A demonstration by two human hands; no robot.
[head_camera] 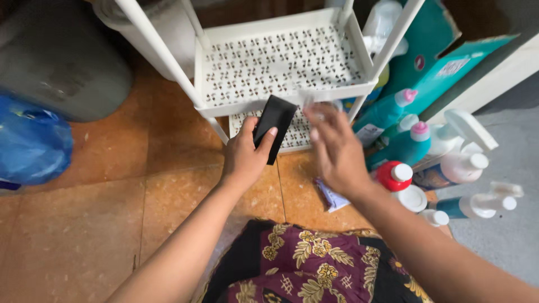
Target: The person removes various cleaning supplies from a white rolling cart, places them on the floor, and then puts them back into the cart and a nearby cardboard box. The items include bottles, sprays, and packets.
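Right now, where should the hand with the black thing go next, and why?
Probably forward a little, onto the white perforated shelf. The left hand pinches the flat black object right at that shelf's front edge, the shelf looks bare, and the right hand, blurred, seems empty.

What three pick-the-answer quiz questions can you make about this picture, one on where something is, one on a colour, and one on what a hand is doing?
1. Where are the bottles?
A. right of the white rack
B. on its top shelf
C. in the blue bag

2. What colour is the flat thing in the left hand?
A. white
B. black
C. red

3. How is the right hand?
A. gripping a bottle
B. flat on the floor
C. blurred, in front of the rack, its grip unclear

Answers: 1 A, they stand on the floor right of the rack. 2 B, it is plainly black. 3 C, its fingers are smeared.
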